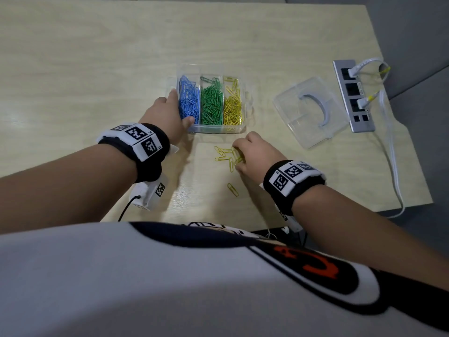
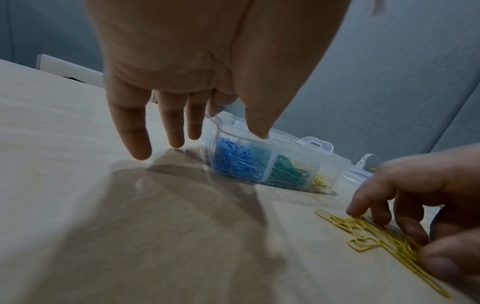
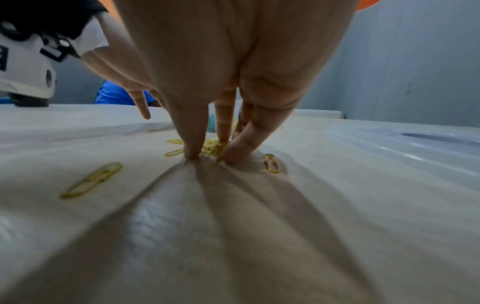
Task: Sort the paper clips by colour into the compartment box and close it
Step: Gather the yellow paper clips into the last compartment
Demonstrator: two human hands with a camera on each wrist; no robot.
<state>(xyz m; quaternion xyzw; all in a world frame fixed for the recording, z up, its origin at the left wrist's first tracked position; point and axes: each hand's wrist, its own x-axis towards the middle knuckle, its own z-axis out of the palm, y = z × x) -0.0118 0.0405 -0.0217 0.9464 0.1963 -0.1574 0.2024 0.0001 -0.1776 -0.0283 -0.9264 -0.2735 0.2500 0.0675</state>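
The clear compartment box [image 1: 218, 129] stands open mid-table with blue clips [image 1: 189, 100] in its left cell, green clips [image 1: 211, 103] in the middle and yellow clips [image 1: 232, 108] on the right. My left hand [image 1: 179, 108] lies against its left side, fingers [image 2: 137, 144] straight beside the wall, thumb tip on the front rim. Several loose yellow paper clips [image 1: 223, 154] lie just in front of the box. My right hand [image 1: 239, 157] pinches a bunch of them against the table between thumb and fingers [image 3: 192, 148]. One yellow clip [image 1: 232, 189] lies alone nearer me.
The box's clear lid [image 1: 291, 105] with a grey handle lies upside down to the right. Beyond it, a grey socket strip [image 1: 353, 93] with white cables sits by the table's right edge. Another single yellow clip [image 3: 271, 162] lies right of my right thumb.
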